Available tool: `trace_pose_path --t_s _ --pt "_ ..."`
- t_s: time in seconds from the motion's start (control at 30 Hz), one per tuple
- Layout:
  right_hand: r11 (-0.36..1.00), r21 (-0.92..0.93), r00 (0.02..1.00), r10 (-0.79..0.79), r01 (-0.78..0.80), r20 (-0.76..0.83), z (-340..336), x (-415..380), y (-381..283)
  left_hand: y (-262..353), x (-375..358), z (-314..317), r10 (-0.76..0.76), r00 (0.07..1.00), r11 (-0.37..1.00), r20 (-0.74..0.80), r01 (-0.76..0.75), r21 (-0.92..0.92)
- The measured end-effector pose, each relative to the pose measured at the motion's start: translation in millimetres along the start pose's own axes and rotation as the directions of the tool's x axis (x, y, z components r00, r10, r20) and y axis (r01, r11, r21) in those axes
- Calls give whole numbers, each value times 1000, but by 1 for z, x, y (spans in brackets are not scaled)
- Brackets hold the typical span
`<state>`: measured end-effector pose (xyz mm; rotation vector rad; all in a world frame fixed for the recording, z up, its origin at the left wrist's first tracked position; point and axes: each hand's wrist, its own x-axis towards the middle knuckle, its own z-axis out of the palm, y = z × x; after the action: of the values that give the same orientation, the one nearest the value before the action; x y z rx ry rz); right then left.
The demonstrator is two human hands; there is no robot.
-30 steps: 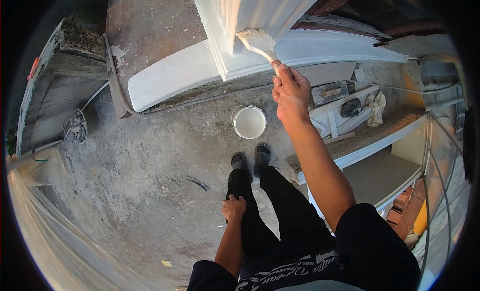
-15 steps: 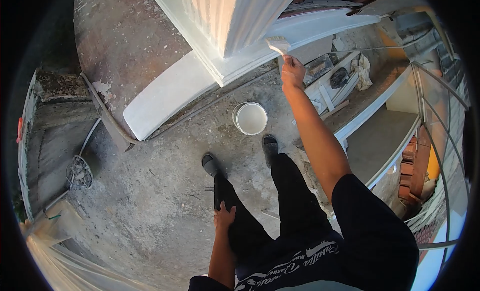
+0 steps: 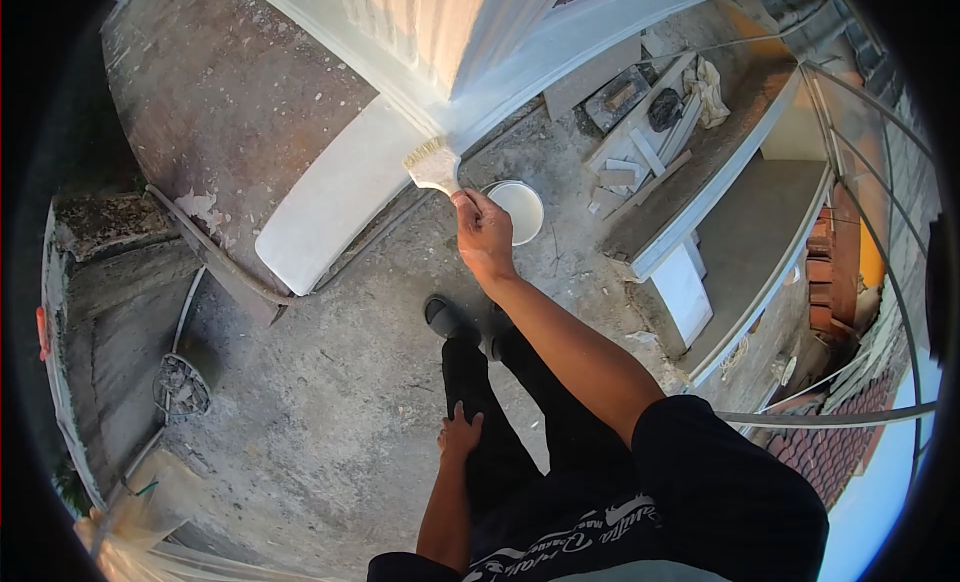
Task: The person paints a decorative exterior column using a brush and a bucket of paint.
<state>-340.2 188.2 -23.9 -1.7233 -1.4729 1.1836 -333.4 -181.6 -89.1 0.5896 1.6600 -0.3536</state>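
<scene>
My right hand (image 3: pixel 484 232) is closed round the handle of a wide, pale-bristled paintbrush (image 3: pixel 434 168). The bristles point up and left, over the white ledge (image 3: pixel 350 187) near the corner base of a fluted column (image 3: pixel 425 37); whether they touch it I cannot tell. Just right of the brush, a white bucket (image 3: pixel 525 214) stands on the concrete floor, partly hidden by my hand. My left hand (image 3: pixel 459 434) rests against my dark trouser leg with its fingers apart and nothing in it.
A bucket of rubble (image 3: pixel 183 387) stands on the left beside a rough wall. White boards (image 3: pixel 640 162), a cloth (image 3: pixel 708 94) and a dark tray (image 3: pixel 617 98) lie at the upper right. Curved metal railings (image 3: pixel 830 420) cross the right side. Plastic sheeting (image 3: pixel 150 527) hangs at the lower left.
My right hand has swung left and down with the brush, from the ledge right of the column to its near corner. My feet are closer together, and the view has shifted.
</scene>
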Motion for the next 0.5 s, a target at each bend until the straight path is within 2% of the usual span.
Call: trace_pose_path --t_s 0.07,0.1,0.17,0.2,0.3,0.4,0.43,0.5 --pt "996 -76 999 -45 44 -7 -14 -17 10 6 -13 -10 -48 999 999 -14 48 11" --pt "981 -125 988 -152 149 -11 -19 -20 13 11 -18 -20 -71 997 997 -25 72 16" --pt "909 -231 934 -356 346 -3 -33 -29 18 22 -31 -42 -100 982 994 -163 107 36" --pt "898 -156 907 -420 411 -32 -31 -27 16 18 -37 -50 -111 966 990 -232 127 54" --pt "779 -230 803 -596 583 15 -4 14 -11 2 -34 -73 -97 973 995 -210 99 -3" --pt "790 -222 806 -591 571 -32 55 75 -48 -13 -29 -75 -53 996 977 -78 68 202" --pt "802 -246 820 -571 544 -45 69 96 -54 -13 -26 -81 -62 994 964 -88 82 251" --pt "832 -381 897 -441 403 -15 76 122 -55 -20 -22 -95 -77 992 931 -97 107 349"
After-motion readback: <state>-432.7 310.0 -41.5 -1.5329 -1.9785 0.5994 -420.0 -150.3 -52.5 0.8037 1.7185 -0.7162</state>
